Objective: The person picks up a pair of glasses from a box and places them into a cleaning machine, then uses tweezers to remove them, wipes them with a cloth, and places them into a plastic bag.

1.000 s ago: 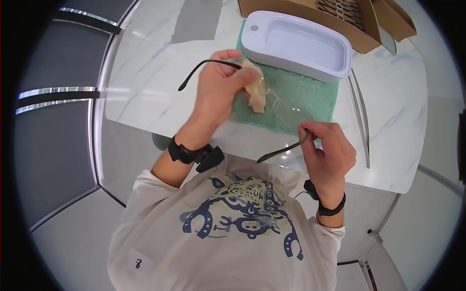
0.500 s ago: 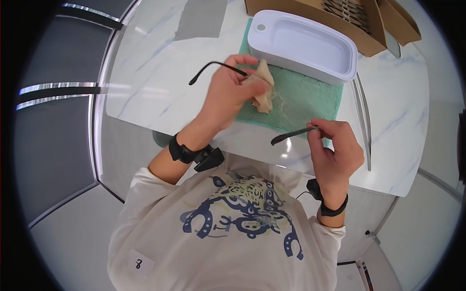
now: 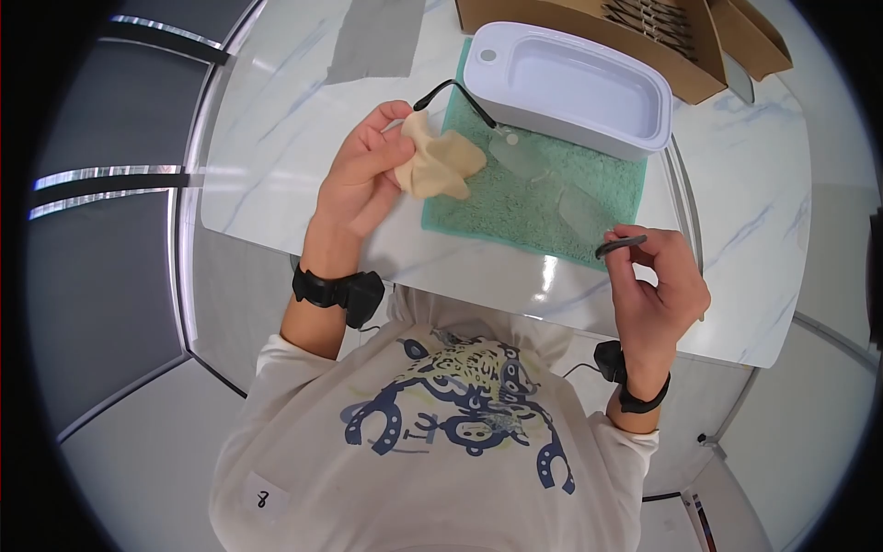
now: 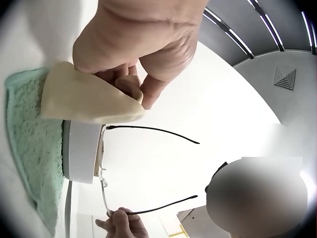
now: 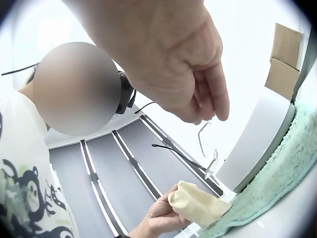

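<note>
Right hand (image 3: pixel 660 287): fingers clamped on the glasses (image 3: pixel 520 156), which extend beyond the fingertips. Left hand (image 3: pixel 354 175): fingers pinching the cloth (image 3: pixel 436 167). Risk: the one-sided grip could permit twisting.

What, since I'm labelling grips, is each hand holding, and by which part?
The right hand pinches the glasses at the hinge end of one dark temple; the left hand holds the cream cloth by one edge.

Head view from above, facing down at tabletop (image 3: pixel 276 166), close sideways wrist views, all sharing glasses (image 3: pixel 521 156) and towel (image 3: pixel 497 213)
</note>
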{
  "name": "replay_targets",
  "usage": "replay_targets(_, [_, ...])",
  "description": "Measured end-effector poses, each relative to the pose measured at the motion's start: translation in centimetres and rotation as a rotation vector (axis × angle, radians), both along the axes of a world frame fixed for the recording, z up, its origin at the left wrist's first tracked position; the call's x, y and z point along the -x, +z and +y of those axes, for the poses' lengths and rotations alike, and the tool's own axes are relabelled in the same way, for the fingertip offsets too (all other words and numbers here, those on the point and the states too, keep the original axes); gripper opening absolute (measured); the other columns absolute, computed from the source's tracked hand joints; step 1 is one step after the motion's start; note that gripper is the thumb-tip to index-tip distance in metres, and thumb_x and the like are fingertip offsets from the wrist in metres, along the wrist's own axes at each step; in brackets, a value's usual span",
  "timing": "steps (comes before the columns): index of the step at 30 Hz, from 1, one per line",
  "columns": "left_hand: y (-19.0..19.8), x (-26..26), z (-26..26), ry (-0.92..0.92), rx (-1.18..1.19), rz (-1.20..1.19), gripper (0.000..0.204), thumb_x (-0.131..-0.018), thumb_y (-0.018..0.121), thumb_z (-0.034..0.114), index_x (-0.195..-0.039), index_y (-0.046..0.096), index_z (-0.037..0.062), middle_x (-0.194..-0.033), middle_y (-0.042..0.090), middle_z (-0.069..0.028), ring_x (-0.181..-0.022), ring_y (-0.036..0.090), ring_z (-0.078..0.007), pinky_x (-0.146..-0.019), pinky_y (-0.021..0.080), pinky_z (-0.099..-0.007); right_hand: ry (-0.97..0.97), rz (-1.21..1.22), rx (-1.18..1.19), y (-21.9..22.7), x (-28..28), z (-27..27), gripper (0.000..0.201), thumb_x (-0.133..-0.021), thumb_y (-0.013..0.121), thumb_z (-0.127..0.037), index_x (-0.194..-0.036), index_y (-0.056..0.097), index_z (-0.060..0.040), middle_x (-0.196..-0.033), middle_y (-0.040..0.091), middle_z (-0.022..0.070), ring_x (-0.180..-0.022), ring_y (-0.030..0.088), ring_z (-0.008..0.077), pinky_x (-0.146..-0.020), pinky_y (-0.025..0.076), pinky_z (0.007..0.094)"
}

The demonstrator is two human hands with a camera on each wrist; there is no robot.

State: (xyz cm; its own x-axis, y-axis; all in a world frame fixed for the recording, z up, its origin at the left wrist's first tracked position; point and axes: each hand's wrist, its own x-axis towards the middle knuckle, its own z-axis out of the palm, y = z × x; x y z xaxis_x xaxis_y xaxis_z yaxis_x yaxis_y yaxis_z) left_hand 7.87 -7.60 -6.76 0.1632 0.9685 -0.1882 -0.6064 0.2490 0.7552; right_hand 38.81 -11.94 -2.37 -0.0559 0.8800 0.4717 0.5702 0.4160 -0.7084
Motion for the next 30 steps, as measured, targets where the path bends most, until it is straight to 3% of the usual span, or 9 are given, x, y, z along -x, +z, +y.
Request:
replay_targets(5, [-0.8,-1.9,-1.3,-0.157,-0.056,-0.246,0.031,-0.092,0.063,0.002,-0.121,0.054,0.0055,-0.114,0.067,-0.0097,-0.108,0.065,-0.0211,-0.094,0.052,-0.0348,0.02,-0.007,-0.02,0.0,0.5,0.0,0.018,-0.075,0.073,0.011,-0.088,0.07,-0.0011,-0.079,0.068,0.0067,-0.062,0.066,0.014,-0.051,0.048,0.0228])
replay_targets(9, [-1.8,-3.3,-2.1,-0.234,0.016,-0.341,0.03,-0.089,0.059,-0.003,-0.118,0.055,0.0062,-0.116,0.066,-0.0074,-0.108,0.064,-0.0198,-0.093,0.052,-0.0328,0.028,-0.022,-0.051,0.3,1.0,0.2,0.018,-0.075,0.074,0.011,-0.088,0.07,-0.001,-0.079,0.068,0.0066,-0.061,0.065,0.0141,-0.05,0.047,0.0227])
replay_targets(14, [-1.9,-6.2,-2.7,-0.21,0.08,-0.351,0.029,-0.084,0.049,-0.006,-0.11,0.057,0.004,-0.109,0.063,-0.0071,-0.1,0.063,-0.0191,-0.091,0.052,-0.033,0.025,0.009,-0.068,-0.2,1.8,0.3,0.019,-0.075,0.074,0.01,-0.089,0.07,-0.0026,-0.079,0.067,0.0063,-0.061,0.065,0.0136,-0.049,0.047,0.0233])
replay_targets(16, [-2.5,-6.8,-2.9,-0.191,0.142,-0.352,0.024,-0.083,0.046,-0.008,-0.103,0.054,0.0027,-0.107,0.063,-0.0108,-0.101,0.065,-0.0242,-0.091,0.055,-0.0386,0.023,-0.011,-0.084,-0.3,1.9,0.4,0.021,-0.074,0.076,0.009,-0.088,0.07,-0.0052,-0.079,0.067,0.0052,-0.059,0.064,0.0143,-0.048,0.047,0.025])
replay_targets(22, [-0.9,-7.6,-2.7,-0.157,0.23,-0.332,0.033,-0.077,0.04,-0.015,-0.099,0.055,0.0036,-0.107,0.062,-0.0105,-0.101,0.065,-0.0248,-0.088,0.056,-0.0359,0.069,-0.112,-0.075,-0.8,1.8,0.5,0.023,-0.072,0.079,0.005,-0.089,0.071,-0.0084,-0.079,0.067,0.0029,-0.057,0.062,0.0164,-0.049,0.046,0.0275])
replay_targets(26, [-2.1,-7.7,-3.3,-0.153,0.117,-0.401,0.037,-0.079,0.038,-0.015,-0.104,0.059,0.0022,-0.11,0.064,-0.0119,-0.103,0.067,-0.0245,-0.089,0.058,-0.0352,0.068,-0.118,-0.1,-1.1,1.8,0.4,0.023,-0.072,0.079,0.005,-0.09,0.071,-0.0077,-0.079,0.067,0.0033,-0.059,0.063,0.0165,-0.05,0.047,0.0275])
replay_targets(30, [-2.4,-7.8,-3.4,-0.114,0.112,-0.351,0.025,-0.089,0.049,-0.013,-0.103,0.059,0.005,-0.109,0.065,-0.0095,-0.097,0.069,-0.0212,-0.084,0.061,-0.0329,0.102,-0.113,-0.109,-0.9,1.9,0.4,0.023,-0.072,0.078,0.005,-0.091,0.071,-0.0065,-0.079,0.067,0.0043,-0.062,0.065,0.0178,-0.051,0.048,0.0279])
